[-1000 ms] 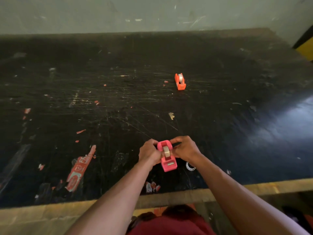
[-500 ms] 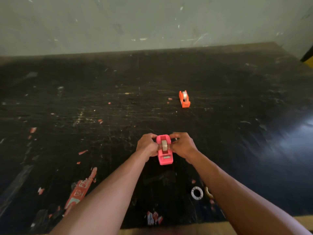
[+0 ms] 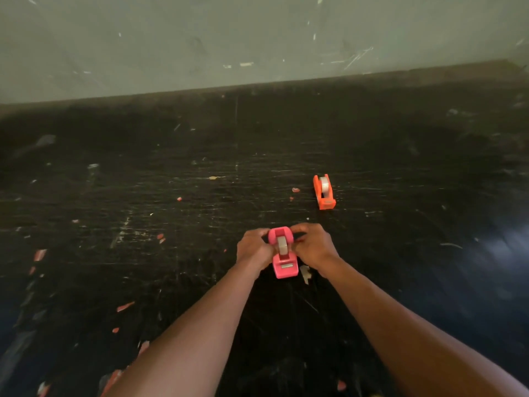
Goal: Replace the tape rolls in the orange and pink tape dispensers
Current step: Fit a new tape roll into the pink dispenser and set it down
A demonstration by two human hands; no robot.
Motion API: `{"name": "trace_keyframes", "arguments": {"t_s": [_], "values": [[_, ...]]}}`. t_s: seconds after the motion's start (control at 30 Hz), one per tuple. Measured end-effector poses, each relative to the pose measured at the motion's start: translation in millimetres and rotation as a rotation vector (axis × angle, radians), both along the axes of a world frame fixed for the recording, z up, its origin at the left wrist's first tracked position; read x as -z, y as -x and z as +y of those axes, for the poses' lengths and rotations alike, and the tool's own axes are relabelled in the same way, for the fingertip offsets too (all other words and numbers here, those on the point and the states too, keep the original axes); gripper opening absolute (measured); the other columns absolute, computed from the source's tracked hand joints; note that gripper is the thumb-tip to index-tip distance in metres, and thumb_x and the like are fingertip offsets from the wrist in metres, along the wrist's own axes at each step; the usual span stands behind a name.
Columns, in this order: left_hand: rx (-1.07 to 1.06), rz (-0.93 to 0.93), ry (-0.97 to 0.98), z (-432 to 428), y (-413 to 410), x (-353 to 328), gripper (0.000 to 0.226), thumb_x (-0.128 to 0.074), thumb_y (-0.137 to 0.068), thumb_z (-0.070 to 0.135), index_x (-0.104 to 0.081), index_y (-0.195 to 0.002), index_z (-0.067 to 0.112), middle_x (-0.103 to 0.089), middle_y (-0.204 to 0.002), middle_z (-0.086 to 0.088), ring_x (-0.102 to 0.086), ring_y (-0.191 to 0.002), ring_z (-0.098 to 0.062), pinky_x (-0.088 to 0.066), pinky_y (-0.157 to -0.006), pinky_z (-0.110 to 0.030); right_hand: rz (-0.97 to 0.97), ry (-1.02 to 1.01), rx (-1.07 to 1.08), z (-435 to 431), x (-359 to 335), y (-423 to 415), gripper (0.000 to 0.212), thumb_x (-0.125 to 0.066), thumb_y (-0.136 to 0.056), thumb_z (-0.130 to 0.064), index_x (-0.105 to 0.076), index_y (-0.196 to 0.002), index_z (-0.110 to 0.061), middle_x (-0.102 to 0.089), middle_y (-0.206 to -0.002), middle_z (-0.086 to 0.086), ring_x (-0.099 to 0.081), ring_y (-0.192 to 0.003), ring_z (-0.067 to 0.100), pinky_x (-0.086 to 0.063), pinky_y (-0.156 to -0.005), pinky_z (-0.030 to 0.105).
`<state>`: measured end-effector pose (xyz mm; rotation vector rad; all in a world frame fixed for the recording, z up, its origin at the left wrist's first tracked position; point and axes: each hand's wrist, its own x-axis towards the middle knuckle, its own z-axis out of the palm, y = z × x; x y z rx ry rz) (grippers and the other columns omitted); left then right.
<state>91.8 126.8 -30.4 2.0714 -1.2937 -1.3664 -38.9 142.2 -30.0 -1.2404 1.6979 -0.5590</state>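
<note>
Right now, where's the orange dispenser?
Head view: the orange dispenser sits alone on the black table, right of centre, beyond the pink dispenser that both hands grip.

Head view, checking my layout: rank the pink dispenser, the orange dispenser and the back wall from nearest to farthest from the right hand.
1. Pink dispenser: held between both hands, touching the right hand.
2. Orange dispenser: on the table, beyond the right hand.
3. Back wall: past the table's far edge.
</note>
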Motion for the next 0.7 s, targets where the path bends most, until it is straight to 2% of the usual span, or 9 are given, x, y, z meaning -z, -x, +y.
{"name": "trace_keyframes", "arguments": {"t_s": [0.07,0.17,0.27,0.4,0.53,0.6,0.7], "values": [[0.003,0.002,0.015,-26.7,6.2,2.2,0.036,-0.079,-0.085,0.016,-0.071,-0.119,0.028,-0.067,-0.093,0.009,-0.070,-0.105,-0.019,-0.058,-0.096,-0.040,0.024,0.025,0.017,-25.4,-0.8,4.4,0.039,-0.071,-0.086,-0.008,-0.064,-0.123,-0.015,-0.068,-0.119,0.004,-0.064,-0.101,0.012,-0.052,-0.095,0.033],[-0.009,0.013,0.042,-70.1,15.5,4.2,0.042,-0.078,-0.086,0.013,-0.071,-0.125,0.028,-0.073,-0.119,-0.001,-0.070,-0.109,-0.021,-0.059,-0.096,-0.040,0.066,0.066,0.038,-69.1,-1.2,9.4,0.038,-0.070,-0.087,-0.010,-0.064,-0.124,-0.015,-0.069,-0.120,0.005,-0.066,-0.106,0.015,-0.053,-0.097,0.036],[0.029,0.025,0.073,-112.2,23.9,6.9,0.046,-0.077,-0.086,0.012,-0.070,-0.129,0.028,-0.071,-0.128,-0.002,-0.069,-0.114,-0.022,-0.057,-0.100,-0.040,0.102,0.092,0.072,-105.8,-2.0,15.0,0.032,-0.065,-0.090,-0.007,-0.064,-0.121,-0.012,-0.070,-0.115,0.006,-0.066,-0.101,0.015,-0.053,-0.094,0.033],[0.101,-0.005,0.128,-148.6,30.2,14.5,0.044,-0.073,-0.091,0.012,-0.069,-0.132,0.026,-0.070,-0.132,-0.002,-0.066,-0.120,-0.020,-0.053,-0.106,-0.039,0.208,0.131,0.086,-141.3,3.5,17.5,0.027,-0.063,-0.091,-0.007,-0.067,-0.118,-0.014,-0.073,-0.109,0.008,-0.068,-0.097,0.019,-0.055,-0.090,0.036],[0.160,-0.051,0.140,-159.2,30.8,31.1,0.039,-0.067,-0.095,0.015,-0.067,-0.133,0.025,-0.068,-0.134,-0.001,-0.062,-0.124,-0.019,-0.048,-0.109,-0.035,0.293,0.085,0.081,-151.7,17.4,15.6,0.028,-0.062,-0.092,-0.006,-0.065,-0.119,-0.014,-0.071,-0.110,0.008,-0.068,-0.099,0.021,-0.056,-0.090,0.039],[0.181,-0.047,0.128,-161.5,30.2,36.2,0.038,-0.066,-0.096,0.015,-0.066,-0.133,0.025,-0.069,-0.131,-0.002,-0.064,-0.121,-0.019,-0.050,-0.107,-0.037,0.280,0.103,0.085,-151.4,21.8,17.2,0.033,-0.062,-0.092,-0.006,-0.062,-0.124,-0.014,-0.069,-0.113,0.007,-0.066,-0.099,0.018,-0.056,-0.089,0.036],[0.192,-0.047,0.109,-162.6,28.8,36.2,0.037,-0.066,-0.096,0.018,-0.067,-0.132,0.028,-0.070,-0.128,-0.002,-0.066,-0.117,-0.019,-0.052,-0.105,-0.040,0.234,0.160,0.085,-146.5,23.2,21.2,0.044,-0.064,-0.091,-0.006,-0.054,-0.131,-0.019,-0.064,-0.110,0.003,-0.061,-0.092,0.012,-0.052,-0.078,0.028]]}}
